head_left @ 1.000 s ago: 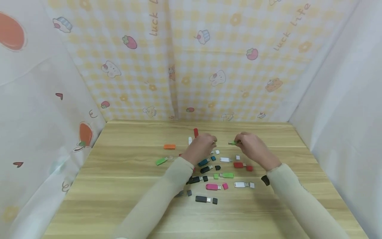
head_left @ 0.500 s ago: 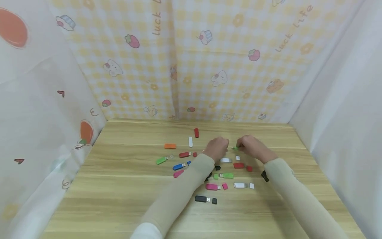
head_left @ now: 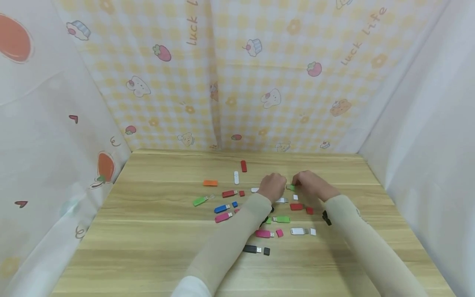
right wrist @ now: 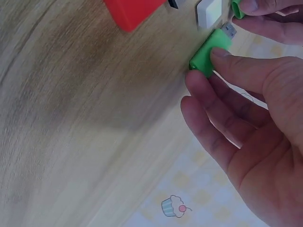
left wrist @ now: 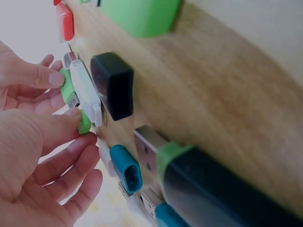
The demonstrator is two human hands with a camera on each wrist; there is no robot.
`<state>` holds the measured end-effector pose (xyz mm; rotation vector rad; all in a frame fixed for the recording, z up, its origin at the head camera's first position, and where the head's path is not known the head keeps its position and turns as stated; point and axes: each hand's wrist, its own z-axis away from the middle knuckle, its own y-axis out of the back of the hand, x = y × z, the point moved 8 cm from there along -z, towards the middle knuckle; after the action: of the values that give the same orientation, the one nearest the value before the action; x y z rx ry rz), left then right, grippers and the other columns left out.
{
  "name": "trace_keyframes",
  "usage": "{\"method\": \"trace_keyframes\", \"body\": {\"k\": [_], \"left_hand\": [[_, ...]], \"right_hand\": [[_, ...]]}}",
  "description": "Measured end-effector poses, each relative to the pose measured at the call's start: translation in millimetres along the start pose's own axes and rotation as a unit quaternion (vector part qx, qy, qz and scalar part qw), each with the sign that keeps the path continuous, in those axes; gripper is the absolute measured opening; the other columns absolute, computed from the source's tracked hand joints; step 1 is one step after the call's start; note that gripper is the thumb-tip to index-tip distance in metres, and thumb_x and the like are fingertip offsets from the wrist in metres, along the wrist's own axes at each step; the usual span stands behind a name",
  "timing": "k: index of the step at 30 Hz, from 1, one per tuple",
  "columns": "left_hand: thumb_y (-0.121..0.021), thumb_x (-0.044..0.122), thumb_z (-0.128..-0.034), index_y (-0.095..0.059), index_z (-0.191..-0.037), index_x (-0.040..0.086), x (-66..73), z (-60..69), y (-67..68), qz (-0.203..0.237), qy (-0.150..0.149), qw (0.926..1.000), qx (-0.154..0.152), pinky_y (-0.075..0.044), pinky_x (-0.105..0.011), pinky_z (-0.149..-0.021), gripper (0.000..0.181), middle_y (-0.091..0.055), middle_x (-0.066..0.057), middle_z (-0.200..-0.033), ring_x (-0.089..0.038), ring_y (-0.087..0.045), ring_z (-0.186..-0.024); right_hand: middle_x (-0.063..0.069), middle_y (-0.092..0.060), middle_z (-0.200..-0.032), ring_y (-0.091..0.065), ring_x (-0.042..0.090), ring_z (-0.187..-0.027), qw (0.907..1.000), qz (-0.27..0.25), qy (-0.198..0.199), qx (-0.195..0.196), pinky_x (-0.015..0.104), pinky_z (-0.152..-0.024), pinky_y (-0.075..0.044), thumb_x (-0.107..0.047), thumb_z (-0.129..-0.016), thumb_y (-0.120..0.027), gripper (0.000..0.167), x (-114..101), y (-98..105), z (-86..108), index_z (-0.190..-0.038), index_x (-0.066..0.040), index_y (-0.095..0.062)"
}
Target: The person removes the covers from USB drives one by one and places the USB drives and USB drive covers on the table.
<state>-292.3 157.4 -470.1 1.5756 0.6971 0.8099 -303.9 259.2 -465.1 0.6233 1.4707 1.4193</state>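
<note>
My right hand [head_left: 311, 184] pinches a green USB stick [right wrist: 208, 53] between thumb and fingers, its metal plug bare and facing the other hand. My left hand [head_left: 273, 187] pinches a small green cap [left wrist: 84, 123] between thumb and forefinger. In the left wrist view the cap is close to the stick's plug [left wrist: 73, 100], a little apart from it. Both hands are low over the table's far middle. Just nearer than the hands lie a white USB stick [left wrist: 85, 90] and its white cap [head_left: 295, 197].
Uncapped sticks with caps beside them lie around: red [head_left: 296, 206], green [head_left: 283, 219], pink [head_left: 262, 234], black [head_left: 250, 248] and blue [head_left: 222, 208]. Farther back are an orange stick [head_left: 210, 183], a white one [head_left: 236, 177] and a red one [head_left: 243, 166]. A patterned cloth [head_left: 237, 82] rises behind the table.
My left hand has moved right, towards the right hand, bringing the green cap near the plug. The right hand with the green USB stick has come slightly nearer and lower.
</note>
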Motion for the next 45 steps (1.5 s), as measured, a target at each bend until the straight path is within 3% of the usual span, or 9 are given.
{"method": "trace_keyframes", "body": {"k": [9, 17, 23, 30, 33, 38, 41, 45], "left_hand": [[-0.069, 0.016, -0.1069, -0.083, -0.098, 0.01, -3.7, 3.6, 7.2, -0.002, -0.01, 0.9999, 0.003, -0.056, -0.023, -0.062, 0.017, -0.076, -0.003, -0.09, -0.009, -0.061, -0.071], [-0.069, 0.022, -0.1078, -0.079, -0.107, 0.008, -35.9, 15.5, 27.1, 0.001, 0.004, 0.9999, 0.016, -0.06, -0.022, -0.068, 0.017, -0.077, -0.006, -0.101, -0.014, -0.072, -0.086], [-0.07, 0.015, -0.1063, -0.075, -0.103, 0.004, -80.3, 33.9, 40.2, 0.08, 0.058, 0.995, 0.016, -0.062, -0.028, -0.068, 0.013, -0.076, -0.008, -0.097, -0.017, -0.071, -0.08], [-0.074, 0.016, -0.104, -0.074, -0.104, 0.001, -123.7, 52.5, 39.4, 0.09, 0.138, 0.9863, 0.015, -0.066, -0.04, -0.078, 0.015, -0.077, -0.013, -0.103, -0.026, -0.075, -0.091], [-0.075, 0.013, -0.1024, -0.074, -0.103, 0.001, -134.7, 55.9, 34.8, 0.115, 0.172, 0.9783, 0.008, -0.065, -0.039, -0.079, 0.012, -0.078, -0.013, -0.103, -0.024, -0.073, -0.089], [-0.071, 0.004, -0.1014, -0.07, -0.09, 0.001, -145.5, 59.2, 26.4, 0.147, 0.204, 0.9679, -0.009, -0.055, -0.034, -0.064, 0.012, -0.073, -0.013, -0.089, -0.021, -0.06, -0.071], [-0.069, 0.0, -0.1014, -0.07, -0.087, 0.0, -147.1, 59.3, 23.3, 0.14, 0.199, 0.9699, -0.012, -0.054, -0.034, -0.063, 0.014, -0.071, -0.014, -0.085, -0.021, -0.057, -0.069], [-0.068, -0.004, -0.1011, -0.073, -0.094, 0.0, -148.9, 58.9, 20.7, 0.118, 0.19, 0.9747, -0.009, -0.062, -0.04, -0.073, 0.01, -0.075, -0.015, -0.092, -0.023, -0.064, -0.075]], "right_hand": [[0.015, -0.08, -0.105, -0.075, 0.031, -0.102, 0.9999, 0.0, 0.007, 0.009, 0.049, -0.094, -0.062, 0.009, -0.097, -0.067, 0.018, -3.6, 5.1, 2.5, -0.104, -0.001, -0.081], [0.016, -0.08, -0.109, -0.076, 0.03, -0.102, 0.9991, -0.008, 0.025, 0.033, 0.046, -0.092, -0.064, 0.003, -0.098, -0.072, 0.016, -19.6, 16.5, 4.8, -0.113, 0.001, -0.079], [0.015, -0.08, -0.11, -0.076, 0.029, -0.102, 0.9984, -0.012, 0.04, 0.039, 0.045, -0.092, -0.064, 0.001, -0.099, -0.073, 0.017, -40.0, 22.1, 8.8, -0.115, 0.002, -0.078], [0.014, -0.079, -0.114, -0.075, 0.027, -0.103, 0.9981, -0.024, 0.046, 0.033, 0.043, -0.091, -0.064, -0.003, -0.1, -0.074, 0.019, -58.1, 24.8, 12.6, -0.118, 0.001, -0.078], [0.014, -0.078, -0.117, -0.074, 0.027, -0.106, 0.9985, -0.023, 0.043, 0.026, 0.044, -0.093, -0.064, -0.005, -0.101, -0.073, 0.02, -61.4, 23.7, 13.4, -0.12, 0.0, -0.077], [0.014, -0.077, -0.115, -0.074, 0.029, -0.105, 0.9976, -0.012, 0.06, 0.033, 0.044, -0.093, -0.063, -0.004, -0.101, -0.074, 0.019, -66.9, 26.0, 14.3, -0.119, 0.002, -0.077], [0.014, -0.077, -0.115, -0.075, 0.029, -0.105, 0.9977, -0.01, 0.058, 0.034, 0.044, -0.092, -0.064, -0.005, -0.101, -0.074, 0.019, -66.1, 27.3, 15.4, -0.119, 0.002, -0.077], [0.014, -0.077, -0.115, -0.074, 0.029, -0.106, 0.998, -0.012, 0.053, 0.032, 0.045, -0.093, -0.063, -0.005, -0.101, -0.074, 0.019, -63.3, 28.5, 18.0, -0.119, 0.001, -0.077]]}}
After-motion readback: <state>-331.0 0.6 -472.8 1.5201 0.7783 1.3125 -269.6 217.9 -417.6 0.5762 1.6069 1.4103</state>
